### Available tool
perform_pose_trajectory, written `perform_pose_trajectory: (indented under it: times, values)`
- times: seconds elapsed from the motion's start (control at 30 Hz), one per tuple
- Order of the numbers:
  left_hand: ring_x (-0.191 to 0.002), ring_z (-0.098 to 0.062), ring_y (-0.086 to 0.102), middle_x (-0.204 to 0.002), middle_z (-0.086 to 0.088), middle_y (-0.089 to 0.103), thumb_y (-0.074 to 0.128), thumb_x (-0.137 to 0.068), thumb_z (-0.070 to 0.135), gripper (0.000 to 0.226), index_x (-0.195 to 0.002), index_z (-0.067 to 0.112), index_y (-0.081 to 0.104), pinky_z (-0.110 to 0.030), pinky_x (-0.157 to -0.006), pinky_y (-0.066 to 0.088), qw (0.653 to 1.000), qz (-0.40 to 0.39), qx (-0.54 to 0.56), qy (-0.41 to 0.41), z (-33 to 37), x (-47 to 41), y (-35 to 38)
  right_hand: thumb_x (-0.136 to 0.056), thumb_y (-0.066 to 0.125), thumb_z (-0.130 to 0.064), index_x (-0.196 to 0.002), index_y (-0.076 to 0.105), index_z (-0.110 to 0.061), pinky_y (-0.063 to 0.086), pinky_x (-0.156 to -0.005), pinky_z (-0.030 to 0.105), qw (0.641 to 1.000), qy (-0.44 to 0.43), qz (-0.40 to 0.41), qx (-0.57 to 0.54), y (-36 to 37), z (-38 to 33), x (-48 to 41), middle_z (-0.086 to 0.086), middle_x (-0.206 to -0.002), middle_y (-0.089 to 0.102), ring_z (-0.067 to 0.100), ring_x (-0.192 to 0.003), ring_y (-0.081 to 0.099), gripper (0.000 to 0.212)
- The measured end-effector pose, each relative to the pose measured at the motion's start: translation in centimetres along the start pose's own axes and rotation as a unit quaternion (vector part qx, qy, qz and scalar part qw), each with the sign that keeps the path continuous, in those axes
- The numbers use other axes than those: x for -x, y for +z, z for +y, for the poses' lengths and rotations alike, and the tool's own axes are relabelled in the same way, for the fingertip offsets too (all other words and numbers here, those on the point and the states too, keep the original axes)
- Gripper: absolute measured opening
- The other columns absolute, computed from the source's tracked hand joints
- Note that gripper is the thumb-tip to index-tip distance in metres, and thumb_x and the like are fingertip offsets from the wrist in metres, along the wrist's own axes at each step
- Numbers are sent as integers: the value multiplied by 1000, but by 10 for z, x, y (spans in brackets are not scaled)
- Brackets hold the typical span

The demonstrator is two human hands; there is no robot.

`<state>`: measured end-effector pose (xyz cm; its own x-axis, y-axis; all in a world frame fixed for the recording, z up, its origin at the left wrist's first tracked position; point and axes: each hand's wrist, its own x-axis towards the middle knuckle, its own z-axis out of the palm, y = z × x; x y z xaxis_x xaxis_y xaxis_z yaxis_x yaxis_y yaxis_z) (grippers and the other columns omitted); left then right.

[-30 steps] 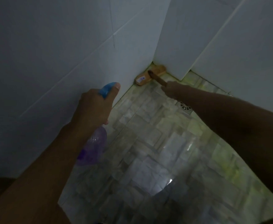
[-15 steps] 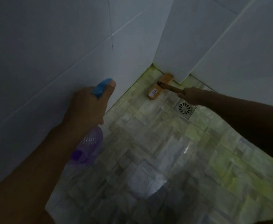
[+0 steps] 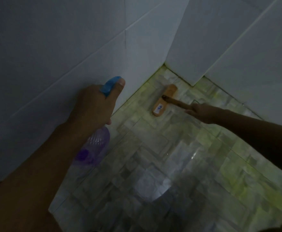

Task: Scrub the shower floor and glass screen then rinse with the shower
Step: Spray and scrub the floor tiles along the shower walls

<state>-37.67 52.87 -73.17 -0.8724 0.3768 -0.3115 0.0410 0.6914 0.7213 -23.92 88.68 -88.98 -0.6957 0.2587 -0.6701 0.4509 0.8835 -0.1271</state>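
Pulled back from the corner, the orange wooden scrub brush (image 3: 164, 100) is gripped by right fingers (image 3: 191, 111); the purple spray bottle (image 3: 93, 146) stays clasped in left fingers (image 3: 118, 91); floor scrubbing is judged underway.

A single head-worn camera looks steeply down and forward into a dim shower corner, close above the tiled floor (image 3: 178, 164), with white wall tiles (image 3: 70, 47) filling the upper frame and both forearms reaching in.

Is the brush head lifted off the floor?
No, the brush lies flat on the floor tiles near the corner, with the right hand gripping its handle.
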Motion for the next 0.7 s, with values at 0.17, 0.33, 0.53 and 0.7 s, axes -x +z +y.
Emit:
perform_pose_trajectory:
  times: [0.17,0.33,0.53,0.7]
  values:
    - [-39,-18,64,-82,-24,71,42,-92,70,79,-89,-6,65,-49,-53,57,1000,8,-5,6,-1,-3,-1,-104,39,-47,-116,58,3,45,-73,33,997,55,61,-11,-47,-14,-57,17,-96,61,27,-82,58,55]
    - [-39,-21,64,-82,-22,72,45,-92,70,78,-89,-5,66,-48,-55,59,1000,2,0,-2,-1,-2,1,-100,36,-57,-116,55,-5,56,-76,40,997,52,48,7,-57,-45,-90,11,-91,59,27,-75,60,58]
    - [-42,-22,66,-80,-24,71,43,-92,71,83,-90,-8,66,-49,-59,60,1000,-15,0,-5,-1,1,-10,-104,38,-48,-117,55,-12,42,-72,31,1000,-19,2,18,-5,-43,-5,4,-95,57,20,-80,57,42]
    - [-45,-26,67,-78,-26,71,46,-89,74,88,-88,-11,66,-40,-55,58,999,-40,-2,-36,-4,-2,-6,-103,39,-49,-115,56,-5,48,-66,32,995,98,12,-31,-16,0,-9,5,-86,58,19,-72,60,48]
